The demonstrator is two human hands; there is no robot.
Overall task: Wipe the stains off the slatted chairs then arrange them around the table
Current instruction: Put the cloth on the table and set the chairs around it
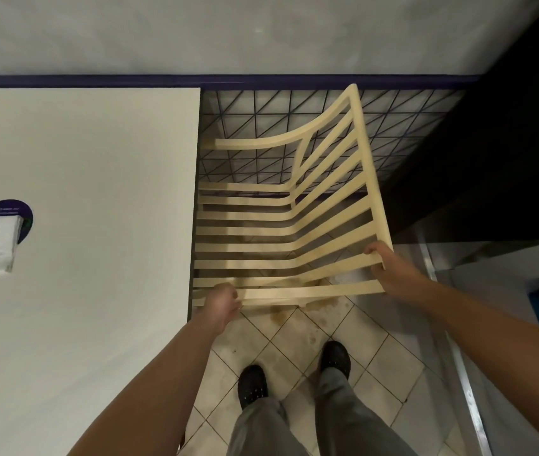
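Beside table (80, 153), hands (221, 302) (391, 271) gripping chair (281, 230)

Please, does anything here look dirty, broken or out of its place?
Yes. Brownish stains mark the floor tiles just below the near side of the slatted chair, in front of the person's shoes. The chair, held by the left hand and right hand, shows no break that I can see.

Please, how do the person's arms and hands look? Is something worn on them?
Both hands are bare: the left hand and the right hand wear no gloves. The left forearm and right forearm show no sleeve, watch or bracelet up to the picture's edge.
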